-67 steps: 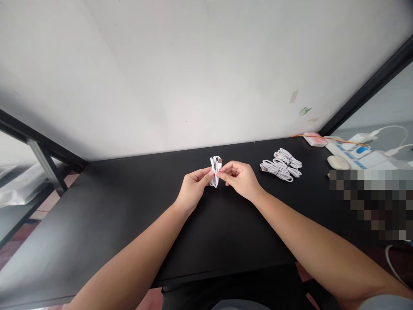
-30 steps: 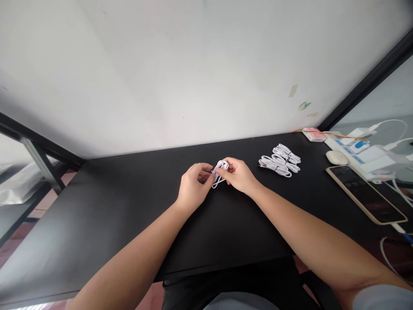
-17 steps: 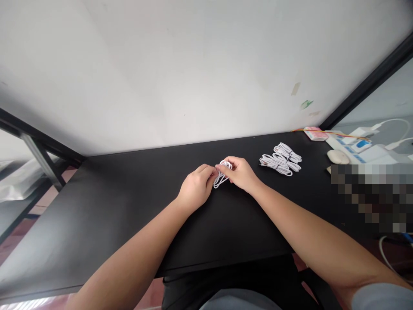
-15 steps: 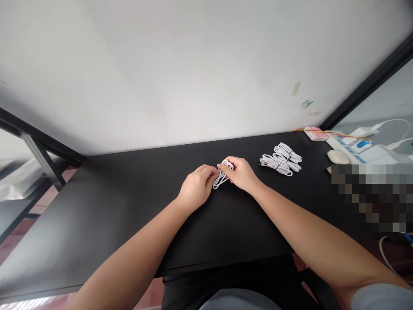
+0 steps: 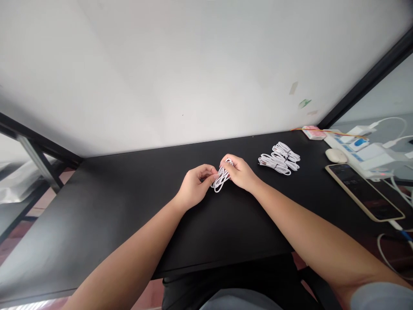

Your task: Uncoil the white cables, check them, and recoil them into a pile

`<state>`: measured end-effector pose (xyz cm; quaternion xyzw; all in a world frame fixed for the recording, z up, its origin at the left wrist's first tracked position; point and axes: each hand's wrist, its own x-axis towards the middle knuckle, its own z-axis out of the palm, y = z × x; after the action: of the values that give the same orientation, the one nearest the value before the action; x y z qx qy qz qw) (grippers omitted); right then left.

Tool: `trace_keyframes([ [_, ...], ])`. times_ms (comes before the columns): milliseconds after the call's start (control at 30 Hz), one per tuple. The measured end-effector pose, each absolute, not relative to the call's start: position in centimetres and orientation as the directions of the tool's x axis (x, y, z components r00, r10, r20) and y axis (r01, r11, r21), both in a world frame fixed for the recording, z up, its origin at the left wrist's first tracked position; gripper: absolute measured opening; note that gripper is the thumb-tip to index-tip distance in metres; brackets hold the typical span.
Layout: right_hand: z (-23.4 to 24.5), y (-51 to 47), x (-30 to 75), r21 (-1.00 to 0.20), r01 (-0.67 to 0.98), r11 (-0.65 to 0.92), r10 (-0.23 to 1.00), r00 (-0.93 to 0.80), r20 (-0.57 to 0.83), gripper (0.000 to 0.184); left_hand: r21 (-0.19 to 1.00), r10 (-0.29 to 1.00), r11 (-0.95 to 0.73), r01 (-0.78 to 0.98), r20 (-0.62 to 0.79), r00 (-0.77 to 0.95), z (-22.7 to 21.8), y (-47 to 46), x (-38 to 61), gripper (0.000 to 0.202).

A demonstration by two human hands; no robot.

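Observation:
A coiled white cable (image 5: 220, 180) lies low over the black table (image 5: 129, 206), held between both hands. My left hand (image 5: 193, 187) pinches its left side with thumb and fingertips. My right hand (image 5: 238, 172) is curled round the coil's upper right end. A pile of several tied white cable bundles (image 5: 279, 158) rests on the table to the right of my right hand.
A phone (image 5: 364, 191) lies on the table's right side with a cable plugged in. Behind it sit a white mouse (image 5: 335, 155), a white power strip (image 5: 358, 148) with chargers and a pink box (image 5: 311, 132). A white wall rises behind the table.
The coil was held upright between both hands' fingertips; it has since been lowered and tilted flat near the table. Both hands kept hold of it and shifted only slightly.

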<state>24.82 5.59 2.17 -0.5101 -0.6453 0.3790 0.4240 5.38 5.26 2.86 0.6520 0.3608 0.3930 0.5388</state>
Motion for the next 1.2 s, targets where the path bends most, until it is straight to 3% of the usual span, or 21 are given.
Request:
trace_keyframes([
  [267, 2.3, 5.3, 24.3, -0.914, 0.364, 0.180, 0.980, -0.149, 0.133, 0.033, 0.985, 0.937, -0.136, 0.106, 0.093, 0.337, 2.0, 5.0, 5.9, 0.024],
  [467, 2.2, 5.4, 23.8, -0.944, 0.301, 0.132, 0.991, -0.053, 0.122, 0.047, 0.977, 0.933, -0.159, 0.144, 0.101, 0.344, 1.9, 4.4, 6.4, 0.022],
  [800, 2.2, 5.4, 23.8, -0.928, 0.354, 0.116, 0.991, 0.015, 0.130, 0.030, 0.976, 0.845, 0.164, -0.147, -0.062, 0.531, 1.8, 4.6, 7.0, 0.030],
  [1033, 2.4, 5.3, 24.0, -0.895, 0.407, 0.181, 0.982, -0.018, 0.190, 0.024, 0.977, 0.835, 0.166, -0.132, -0.068, 0.546, 1.9, 4.2, 6.8, 0.031],
  [1200, 2.4, 5.3, 24.0, -0.919, 0.348, 0.187, 0.982, -0.034, 0.187, 0.032, 0.990, 0.830, 0.114, -0.086, -0.047, 0.557, 2.0, 4.0, 6.7, 0.039],
])
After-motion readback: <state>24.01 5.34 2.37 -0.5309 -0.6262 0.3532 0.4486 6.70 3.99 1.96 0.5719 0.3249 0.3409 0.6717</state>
